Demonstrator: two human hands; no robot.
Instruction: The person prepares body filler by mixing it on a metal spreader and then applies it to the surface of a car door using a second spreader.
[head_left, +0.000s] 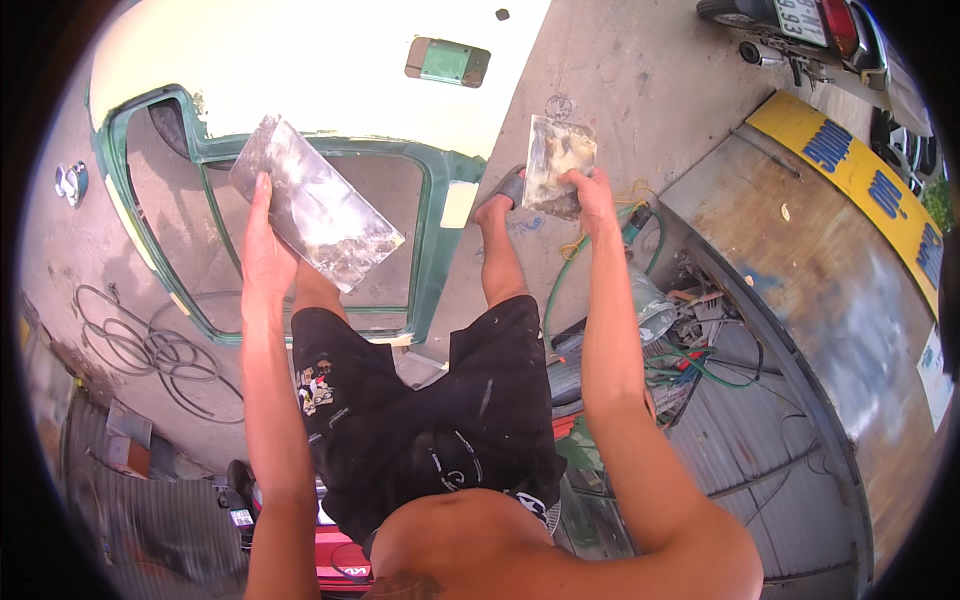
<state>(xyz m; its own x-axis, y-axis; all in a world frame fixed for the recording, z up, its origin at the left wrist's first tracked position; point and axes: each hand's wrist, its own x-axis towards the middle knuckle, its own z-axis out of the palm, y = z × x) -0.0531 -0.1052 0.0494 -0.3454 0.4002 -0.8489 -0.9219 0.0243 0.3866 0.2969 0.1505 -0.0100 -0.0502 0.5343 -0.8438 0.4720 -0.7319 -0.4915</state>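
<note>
Large plate (315,215) and small plate (550,165), both smeared, held apart over the work area. The left hand (268,250) is clamped on the large plate at its near left edge, thumb on the upper face; the right hand (592,200) is likewise clamped on the small plate at its lower right side. The fingers beneath are hidden. Smears of pale and brownish matter mark both plates; whether any is fresh cannot be told.

Beyond lies the door (300,60), its window frame (428,240) toward the person. The work appears partway along: a cream coat covers the broad panel, whereas the frame is mostly green, with separate cream patches (459,205). The green frame seems the part left uncoated. Neither hand touches the door.

Farther out: coiled hose (165,350) at left, rusty sheet (720,200) and motorcycle (840,40) at right.
</note>
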